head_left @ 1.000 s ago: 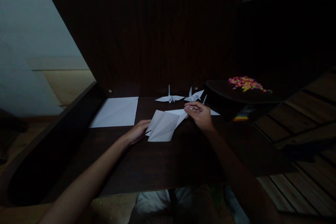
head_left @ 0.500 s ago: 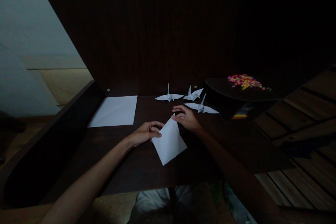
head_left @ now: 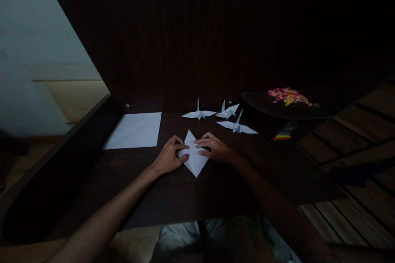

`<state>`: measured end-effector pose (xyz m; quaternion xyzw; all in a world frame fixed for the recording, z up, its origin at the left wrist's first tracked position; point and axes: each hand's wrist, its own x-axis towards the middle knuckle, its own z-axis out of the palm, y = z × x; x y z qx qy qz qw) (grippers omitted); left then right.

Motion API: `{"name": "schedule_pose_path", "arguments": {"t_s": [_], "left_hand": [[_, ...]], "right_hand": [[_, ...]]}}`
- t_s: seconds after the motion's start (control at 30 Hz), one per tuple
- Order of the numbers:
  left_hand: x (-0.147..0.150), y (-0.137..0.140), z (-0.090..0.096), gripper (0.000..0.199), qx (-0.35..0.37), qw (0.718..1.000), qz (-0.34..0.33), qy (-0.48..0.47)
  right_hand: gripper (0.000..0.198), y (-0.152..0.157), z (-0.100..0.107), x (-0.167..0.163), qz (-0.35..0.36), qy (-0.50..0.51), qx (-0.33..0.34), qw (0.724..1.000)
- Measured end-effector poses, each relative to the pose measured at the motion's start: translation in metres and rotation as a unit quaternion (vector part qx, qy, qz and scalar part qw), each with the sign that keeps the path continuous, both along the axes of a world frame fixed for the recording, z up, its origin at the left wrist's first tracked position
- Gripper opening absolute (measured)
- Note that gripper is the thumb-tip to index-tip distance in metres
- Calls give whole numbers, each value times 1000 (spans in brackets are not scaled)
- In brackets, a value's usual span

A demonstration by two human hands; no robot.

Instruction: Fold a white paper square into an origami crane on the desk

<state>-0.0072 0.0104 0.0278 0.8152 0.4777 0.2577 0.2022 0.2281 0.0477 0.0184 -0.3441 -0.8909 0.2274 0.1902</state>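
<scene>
A white folded paper (head_left: 194,163), diamond-shaped with one point toward me, lies on the dark tabletop between my hands. My left hand (head_left: 169,154) holds its left side, with thumb and fingertips on the upper face. From the right, my right hand (head_left: 216,148) holds the other side, its bent fingers and thumb resting on the paper. Beyond my hands stand three white paper cranes: one crane (head_left: 199,114) at the left, another crane (head_left: 227,112) behind, and a nearer crane (head_left: 237,126) at the right. A flat white sheet (head_left: 134,130) with a crease lies at the left.
Small pink, yellow and orange pieces (head_left: 290,96) are heaped on a rounded dark shelf (head_left: 262,104) at the right. Below it is a small item with a yellow-orange stripe (head_left: 282,136). A raised side board (head_left: 61,164) bounds the tabletop on the left; a tall dark panel (head_left: 185,41) rises behind.
The folded paper has turned and now shows as a narrower diamond, lower on the table. My right hand has moved from its top corner down to its right side.
</scene>
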Motion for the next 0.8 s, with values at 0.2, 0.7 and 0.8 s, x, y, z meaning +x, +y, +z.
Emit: {"name": "schedule_pose_path", "arguments": {"t_s": [0.2, 0.7, 0.8], "left_hand": [[-11, 4, -1, 44, 35, 991, -116, 49], [-22, 8, 10, 53, 13, 983, -164, 77], [-24, 11, 8, 49, 28, 981, -173, 84]], "right_hand": [[69, -3, 9, 8, 38, -43, -27, 998], [57, -10, 22, 9, 42, -58, -32, 997], [44, -10, 23, 8, 33, -49, -28, 998]]}}
